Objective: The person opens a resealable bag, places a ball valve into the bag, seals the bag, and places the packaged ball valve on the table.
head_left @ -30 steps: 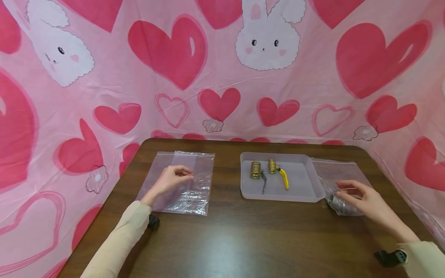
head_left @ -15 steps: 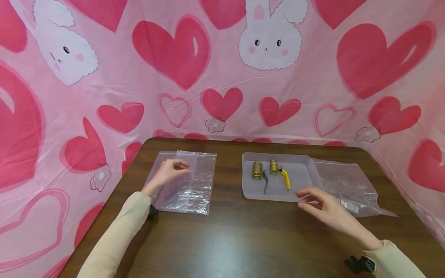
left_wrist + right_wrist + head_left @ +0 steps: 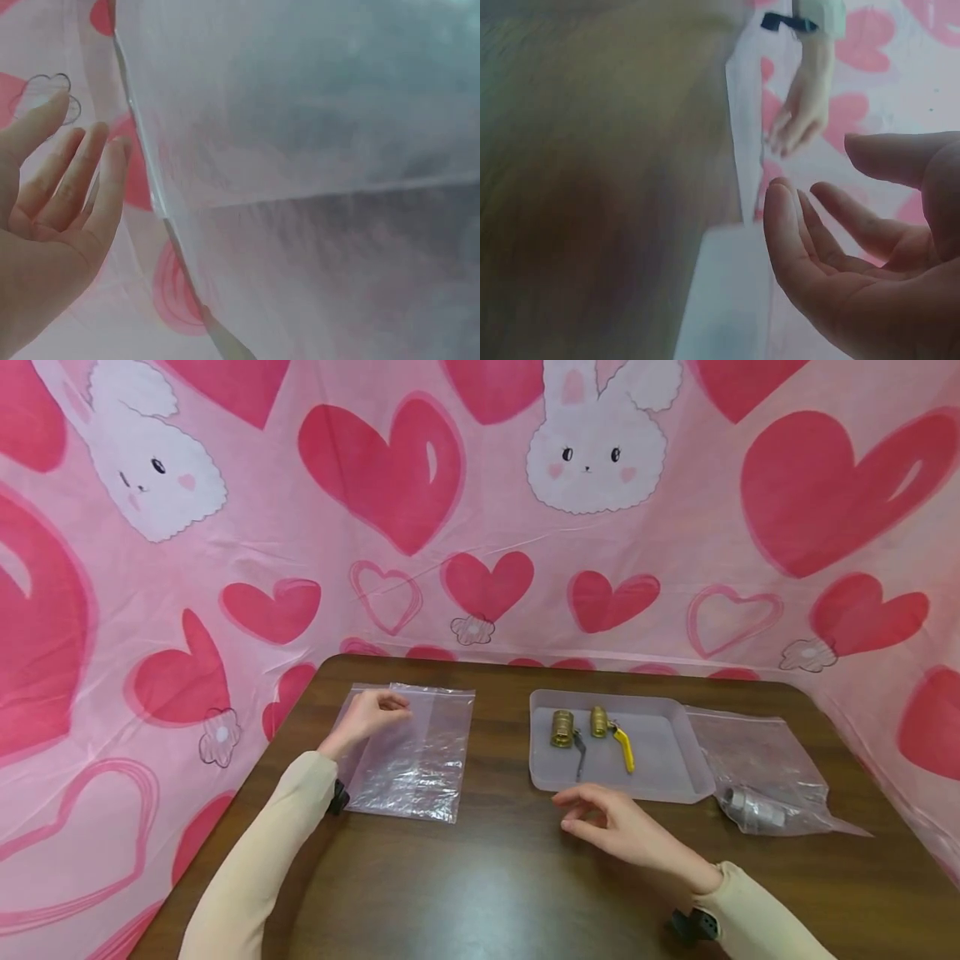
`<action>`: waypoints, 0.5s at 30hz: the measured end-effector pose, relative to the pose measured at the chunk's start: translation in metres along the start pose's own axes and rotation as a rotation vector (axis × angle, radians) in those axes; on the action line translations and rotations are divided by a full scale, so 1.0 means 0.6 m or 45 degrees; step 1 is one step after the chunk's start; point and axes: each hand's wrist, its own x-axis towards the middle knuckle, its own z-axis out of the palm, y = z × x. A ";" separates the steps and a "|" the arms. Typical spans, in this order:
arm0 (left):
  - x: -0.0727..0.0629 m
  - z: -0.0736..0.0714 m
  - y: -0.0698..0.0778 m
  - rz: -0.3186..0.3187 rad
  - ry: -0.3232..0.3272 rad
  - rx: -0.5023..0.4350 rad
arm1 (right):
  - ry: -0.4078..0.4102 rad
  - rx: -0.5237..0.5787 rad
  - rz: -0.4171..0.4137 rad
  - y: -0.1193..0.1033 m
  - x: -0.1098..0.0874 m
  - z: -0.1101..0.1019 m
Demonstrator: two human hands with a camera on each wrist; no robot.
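Observation:
My left hand [image 3: 370,716] hovers over the clear plastic bags [image 3: 420,777] lying on the left of the table; its fingers are loosely bent and hold nothing. In the left wrist view the fingers [image 3: 75,176] are apart from the plastic. My right hand [image 3: 622,828] is just in front of the tray, relaxed, and in the right wrist view a gap shows between thumb and fingers [image 3: 784,225]. Inside the translucent tray [image 3: 660,793] lie a brass ball valve with a grey lever [image 3: 562,728] and a smaller one with a yellow lever [image 3: 622,747].
Right of the tray lies another clear bag [image 3: 757,747] with a grey metal fitting [image 3: 753,810] inside. The wooden table [image 3: 465,885] meets a pink heart-printed cloth [image 3: 487,485] at the back and sides.
My right hand has left the bag with the fitting and moved left, to the front of the tray. My left hand has risen slightly toward the back of the bags.

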 end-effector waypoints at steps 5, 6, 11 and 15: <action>0.012 -0.006 -0.005 -0.008 0.054 0.065 | -0.064 0.061 0.029 -0.003 0.030 0.032; 0.014 -0.008 -0.006 -0.015 0.070 0.073 | -0.073 0.076 0.033 -0.005 0.037 0.038; 0.023 -0.012 -0.015 -0.043 0.101 0.056 | -0.096 0.127 0.085 -0.016 0.074 0.069; 0.035 -0.014 -0.026 -0.082 0.132 0.076 | -0.100 0.135 0.149 -0.021 0.103 0.088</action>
